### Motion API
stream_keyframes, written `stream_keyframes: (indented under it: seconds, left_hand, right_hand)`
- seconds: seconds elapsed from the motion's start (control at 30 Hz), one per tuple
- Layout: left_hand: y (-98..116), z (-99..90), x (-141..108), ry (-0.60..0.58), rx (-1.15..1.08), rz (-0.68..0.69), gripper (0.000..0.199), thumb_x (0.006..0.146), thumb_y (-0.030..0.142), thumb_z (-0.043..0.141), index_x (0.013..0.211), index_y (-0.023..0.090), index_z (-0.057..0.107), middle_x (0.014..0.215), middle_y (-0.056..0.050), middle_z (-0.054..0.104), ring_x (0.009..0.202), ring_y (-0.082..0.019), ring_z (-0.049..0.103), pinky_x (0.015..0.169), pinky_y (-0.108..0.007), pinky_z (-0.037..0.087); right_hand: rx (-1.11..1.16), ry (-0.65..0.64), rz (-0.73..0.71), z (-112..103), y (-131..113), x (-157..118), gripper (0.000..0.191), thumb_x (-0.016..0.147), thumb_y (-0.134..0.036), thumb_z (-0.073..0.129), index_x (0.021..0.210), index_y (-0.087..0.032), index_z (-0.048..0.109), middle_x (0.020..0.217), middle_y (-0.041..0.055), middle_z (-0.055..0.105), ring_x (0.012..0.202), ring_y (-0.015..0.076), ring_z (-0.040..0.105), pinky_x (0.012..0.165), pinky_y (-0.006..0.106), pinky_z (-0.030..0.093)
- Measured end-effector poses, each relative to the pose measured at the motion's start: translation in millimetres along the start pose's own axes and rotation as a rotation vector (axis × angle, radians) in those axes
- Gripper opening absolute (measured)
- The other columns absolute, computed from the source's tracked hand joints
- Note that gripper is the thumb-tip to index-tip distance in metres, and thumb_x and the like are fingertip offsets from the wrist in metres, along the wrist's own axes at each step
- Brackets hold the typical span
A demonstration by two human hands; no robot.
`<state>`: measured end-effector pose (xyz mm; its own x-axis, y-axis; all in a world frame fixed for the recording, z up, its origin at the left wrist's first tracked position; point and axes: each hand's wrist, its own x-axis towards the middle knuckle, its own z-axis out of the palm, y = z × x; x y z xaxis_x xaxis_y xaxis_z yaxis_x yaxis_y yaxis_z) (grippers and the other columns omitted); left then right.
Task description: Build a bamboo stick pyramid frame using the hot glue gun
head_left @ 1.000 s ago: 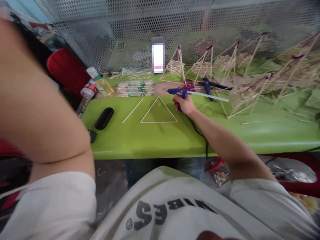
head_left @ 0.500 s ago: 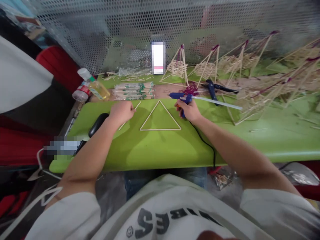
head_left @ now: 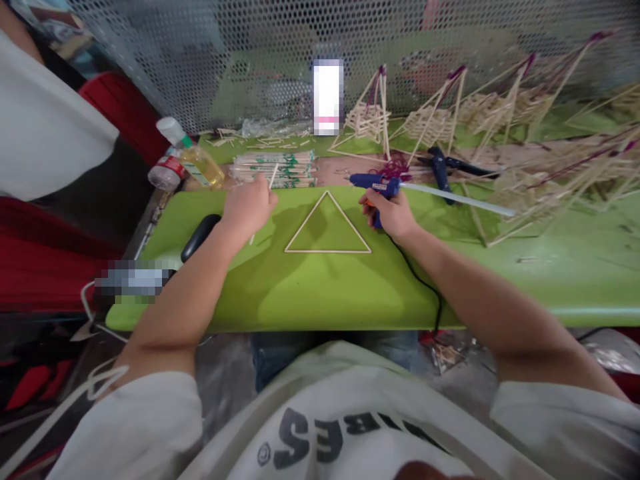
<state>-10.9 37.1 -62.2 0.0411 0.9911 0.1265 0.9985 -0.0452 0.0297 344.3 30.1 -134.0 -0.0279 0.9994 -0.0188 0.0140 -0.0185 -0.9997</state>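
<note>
My left hand (head_left: 250,205) pinches a thin wooden stick (head_left: 273,175), whose two ends show above and below the fingers. A triangle of three sticks (head_left: 327,251) lies flat on the green table (head_left: 300,293), between my hands. To its right, my right hand (head_left: 389,210) grips a blue glue gun (head_left: 370,181) by the handle. The gun's nozzle points left, and a long whitish glue stick (head_left: 455,199) juts out of its back. Behind my left hand lie bundles of sticks in green-printed wrappers (head_left: 290,160).
Stick structures (head_left: 367,121) with purple tips stand at the back and right. Bottles (head_left: 200,167) and a black object (head_left: 200,237) are at left. A bright phone (head_left: 328,97) leans on the mesh. Dark pliers-like tool (head_left: 441,175) and the gun's cord (head_left: 415,273) lie right.
My left hand has lifted slightly with the stick, which now stands steeper. My right hand keeps its grip on the glue gun. The whole view has shifted a little.
</note>
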Motion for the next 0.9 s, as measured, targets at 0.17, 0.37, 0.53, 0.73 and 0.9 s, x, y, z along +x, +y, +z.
stream_keyframes:
  seconds: [0.17, 0.37, 0.53, 0.73, 0.9]
  left_hand:
    - [-18.6, 3.7, -7.9, 0.270, -0.358, 0.257, 0.038, 0.117, 0.025, 0.060, 0.154, 0.024, 0.066, 0.101, -0.005, 0.086, 0.091, -0.025, 0.084, 0.095, -0.040, 0.069]
    - [-0.2, 0.3, -34.0, 0.395, -0.621, 0.437, 0.052, 0.117, 0.037, 0.072, 0.167, 0.027, 0.064, 0.112, -0.003, 0.091, 0.090, -0.019, 0.087, 0.093, -0.035, 0.076]
    - [8.2, -12.1, -44.0, 0.383, -0.588, 0.512, 0.038, 0.112, 0.032, 0.078, 0.149, 0.024, 0.082, 0.115, -0.006, 0.092, 0.097, -0.022, 0.090, 0.100, -0.039, 0.080]
    - [2.8, -9.0, -41.7, 0.309, -0.550, 0.552, 0.038, 0.110, 0.032, 0.081, 0.147, 0.025, 0.086, 0.116, -0.006, 0.093, 0.099, -0.023, 0.091, 0.103, -0.041, 0.081]
    - [5.1, -2.0, -39.3, 0.268, -0.573, 0.550, 0.031, 0.111, 0.034, 0.081, 0.139, 0.022, 0.090, 0.117, -0.008, 0.094, 0.098, -0.024, 0.092, 0.101, -0.043, 0.082]
  right_hand:
    - [-0.002, 0.009, 0.006, 0.8, -1.2, 0.3, 0.060, 0.087, -0.078, 0.098, 0.087, -0.023, 0.074, 0.071, 0.0012, 0.070, 0.048, 0.0130, 0.061, 0.042, 0.027, 0.046]
    - [-0.001, 0.022, 0.017, 1.2, -4.1, -0.1, 0.060, 0.091, -0.079, 0.096, 0.087, -0.025, 0.070, 0.070, 0.0004, 0.069, 0.049, 0.0133, 0.060, 0.042, 0.027, 0.046]
    - [-0.009, 0.033, 0.022, 0.7, -5.1, -1.2, 0.062, 0.093, -0.081, 0.096, 0.089, -0.026, 0.067, 0.071, 0.0016, 0.069, 0.049, 0.0145, 0.060, 0.043, 0.029, 0.046]
    - [-0.007, 0.019, 0.024, 0.0, -4.4, -1.3, 0.062, 0.090, -0.082, 0.097, 0.089, -0.026, 0.070, 0.071, 0.0015, 0.069, 0.050, 0.0145, 0.061, 0.042, 0.029, 0.046]
    - [-0.011, 0.011, 0.014, -0.8, -2.3, 0.5, 0.064, 0.090, -0.084, 0.098, 0.087, -0.025, 0.072, 0.070, 0.0012, 0.069, 0.049, 0.0137, 0.061, 0.042, 0.028, 0.047]
